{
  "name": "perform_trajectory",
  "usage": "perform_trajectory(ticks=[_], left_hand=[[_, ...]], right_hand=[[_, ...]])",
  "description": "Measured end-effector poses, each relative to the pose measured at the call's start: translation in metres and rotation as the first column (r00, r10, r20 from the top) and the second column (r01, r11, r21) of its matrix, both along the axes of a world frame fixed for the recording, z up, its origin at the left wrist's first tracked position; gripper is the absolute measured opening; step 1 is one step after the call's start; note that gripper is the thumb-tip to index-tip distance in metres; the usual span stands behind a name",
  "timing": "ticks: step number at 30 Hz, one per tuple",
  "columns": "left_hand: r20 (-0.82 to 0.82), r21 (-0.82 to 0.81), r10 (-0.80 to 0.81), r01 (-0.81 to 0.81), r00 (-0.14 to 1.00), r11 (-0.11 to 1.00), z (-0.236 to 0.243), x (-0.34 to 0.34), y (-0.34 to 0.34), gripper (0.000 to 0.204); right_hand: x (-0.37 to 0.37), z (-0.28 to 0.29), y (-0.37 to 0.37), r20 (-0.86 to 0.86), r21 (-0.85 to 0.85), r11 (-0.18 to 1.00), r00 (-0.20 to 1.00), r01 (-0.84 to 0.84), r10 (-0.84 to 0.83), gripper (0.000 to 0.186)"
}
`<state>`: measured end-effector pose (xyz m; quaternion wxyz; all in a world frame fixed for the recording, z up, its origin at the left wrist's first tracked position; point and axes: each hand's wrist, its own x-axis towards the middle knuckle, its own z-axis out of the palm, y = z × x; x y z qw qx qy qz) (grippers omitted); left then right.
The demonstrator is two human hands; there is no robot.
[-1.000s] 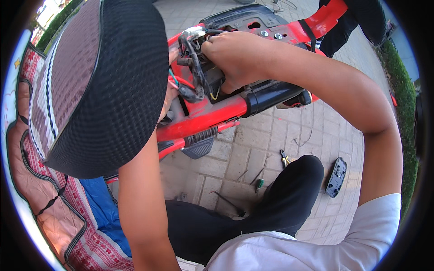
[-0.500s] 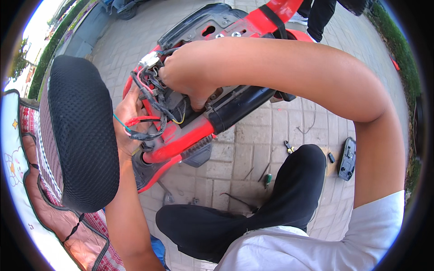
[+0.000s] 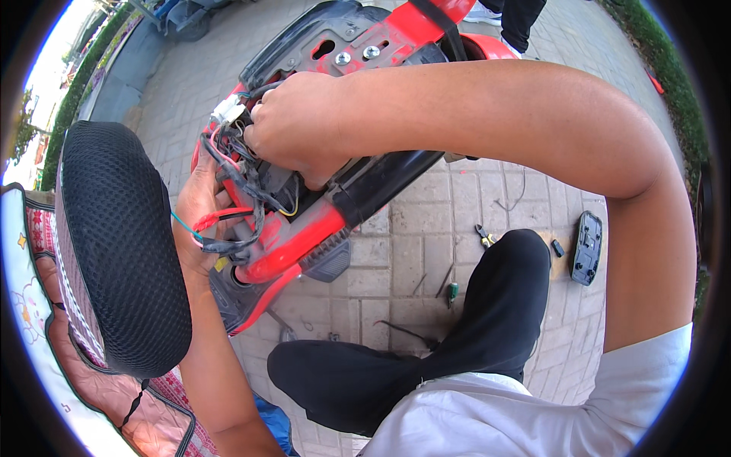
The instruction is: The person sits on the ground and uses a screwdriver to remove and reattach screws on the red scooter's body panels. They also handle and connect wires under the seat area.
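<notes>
A red and black scooter frame (image 3: 293,247) leans across the upper middle, its inner space opened up. Out of it spills a bundle of wires (image 3: 251,190) in black, red, pink, yellow and green, with white connectors (image 3: 228,110) at its upper end. My left hand (image 3: 199,221) curls round the near-left side of this bundle, fingers partly behind the wires. From the right, my right hand (image 3: 297,126) reaches over the frame with bent fingers closed among the wires by the connectors. What its fingertips pinch is hidden by the hand.
A black mesh-covered seat (image 3: 126,251) stands close on the left. On the paving lie yellow-handled pliers (image 3: 484,238), a green-handled screwdriver (image 3: 453,292) and a black plastic cover (image 3: 585,248). Another person's legs (image 3: 520,21) show at the top.
The view has shifted a little, so the scooter and seat appear farther left. Both hands keep nearly the same places at the wires.
</notes>
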<state>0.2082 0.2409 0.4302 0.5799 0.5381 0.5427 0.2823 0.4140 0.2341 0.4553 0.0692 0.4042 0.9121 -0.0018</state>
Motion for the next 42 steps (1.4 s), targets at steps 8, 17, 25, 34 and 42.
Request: perform_trajectory(ticks=[8,17,25,34,42], left_hand=[[0.300,-0.025,-0.034,0.043,0.953,0.999,-0.020,-0.003,0.007,0.047],[0.150,0.116,-0.049,0.031,0.988,0.993,-0.027,-0.014,0.004,0.052],[0.358,0.045,0.176,-0.205,0.917,0.978,-0.023,-0.011,-0.024,0.060],[0.267,0.272,0.164,-0.238,0.950,0.933,-0.045,-0.001,-0.033,0.052],[-0.066,0.567,0.113,-0.056,0.991,0.822,-0.052,0.005,-0.042,0.041]], right_hand=[[0.002,-0.017,0.016,0.123,-0.100,0.994,0.991,-0.040,0.053,0.071],[0.004,-0.017,0.017,0.022,-0.161,0.987,1.000,-0.006,0.010,0.069],[0.003,-0.021,0.012,-0.041,-0.100,0.994,0.999,-0.034,0.030,0.066],[0.002,-0.024,0.009,-0.106,-0.094,0.996,0.994,0.008,-0.018,0.062],[0.006,-0.030,0.019,-0.200,-0.075,0.994,0.978,-0.075,0.059,0.066]])
